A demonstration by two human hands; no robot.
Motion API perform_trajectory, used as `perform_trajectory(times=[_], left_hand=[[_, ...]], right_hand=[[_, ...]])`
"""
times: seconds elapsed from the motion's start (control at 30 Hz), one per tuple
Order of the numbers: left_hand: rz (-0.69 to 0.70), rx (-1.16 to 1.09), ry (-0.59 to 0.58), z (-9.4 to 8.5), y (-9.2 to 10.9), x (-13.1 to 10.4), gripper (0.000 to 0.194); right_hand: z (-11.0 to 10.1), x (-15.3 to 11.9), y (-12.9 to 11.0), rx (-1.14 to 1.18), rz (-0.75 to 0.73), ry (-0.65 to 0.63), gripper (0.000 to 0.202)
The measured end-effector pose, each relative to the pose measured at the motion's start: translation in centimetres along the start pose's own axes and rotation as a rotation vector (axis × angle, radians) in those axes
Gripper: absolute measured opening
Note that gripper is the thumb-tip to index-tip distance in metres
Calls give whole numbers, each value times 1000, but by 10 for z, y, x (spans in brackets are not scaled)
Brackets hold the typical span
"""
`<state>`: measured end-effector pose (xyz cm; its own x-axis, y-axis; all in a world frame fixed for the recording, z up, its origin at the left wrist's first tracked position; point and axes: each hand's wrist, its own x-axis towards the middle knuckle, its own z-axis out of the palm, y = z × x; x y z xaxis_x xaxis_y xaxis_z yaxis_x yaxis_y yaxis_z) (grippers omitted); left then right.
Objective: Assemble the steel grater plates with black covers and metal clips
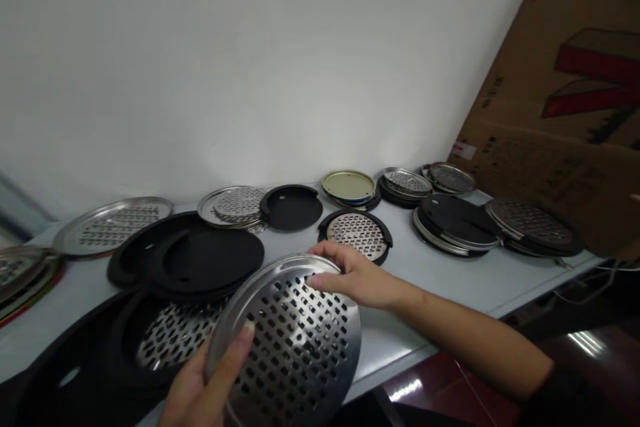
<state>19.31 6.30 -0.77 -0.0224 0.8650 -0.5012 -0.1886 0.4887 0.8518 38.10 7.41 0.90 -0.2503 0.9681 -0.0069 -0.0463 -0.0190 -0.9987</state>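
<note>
A round metal grater plate [295, 347], shiny and full of punched holes, is tilted up in front of me between both hands. My left hand [205, 380] grips its left edge, thumb lying on the face. At the upper right rim is my right hand [350, 273], its thumb on the holes and its other fingers behind the rim. Behind the plate to the left lie black round discs [210, 257], stacked and overlapping. Under them another perforated grater disc [175, 333] sits in a black ring. Just past my right hand rests a small grater disc [357, 235] in a black ring.
The pale table [400, 340] runs along a white wall. Along the back are a large metal grater [115, 223], a gold-coloured round plate [349, 185] and several stacks of discs [457, 221]. A big cardboard box [560, 113] stands at the right end.
</note>
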Motion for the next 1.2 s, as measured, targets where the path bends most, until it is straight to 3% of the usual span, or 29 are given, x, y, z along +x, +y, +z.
perform_trajectory(times=[0.13,0.3,0.43,0.57,0.67,0.77,0.87,0.97,1.13,1.2], left_hand=[[18,-59,-137,20,9,1,63],[-128,96,-255,22,13,8,65],[-172,142,-285,16,13,19,62],[-223,146,-242,23,14,18,54],[-153,112,-218,30,18,12,48],[-55,-12,-66,32,23,11,52],[114,-154,59,31,22,11,53],[96,-182,-2,31,19,8,48],[67,-99,-201,28,21,3,45],[132,-43,-223,26,20,3,44]], right_hand=[[-11,2,-3,-60,-76,96,34],[-20,3,-1,-234,4,-59,33],[-19,4,1,-260,62,-70,31],[-17,6,3,-301,48,-56,32],[-17,8,4,-126,110,-9,32],[-15,11,4,175,98,53,37],[-11,12,6,318,12,108,41],[-11,10,6,284,-29,164,34],[-18,3,1,32,-40,-13,25],[-18,2,0,-12,-53,5,25]])
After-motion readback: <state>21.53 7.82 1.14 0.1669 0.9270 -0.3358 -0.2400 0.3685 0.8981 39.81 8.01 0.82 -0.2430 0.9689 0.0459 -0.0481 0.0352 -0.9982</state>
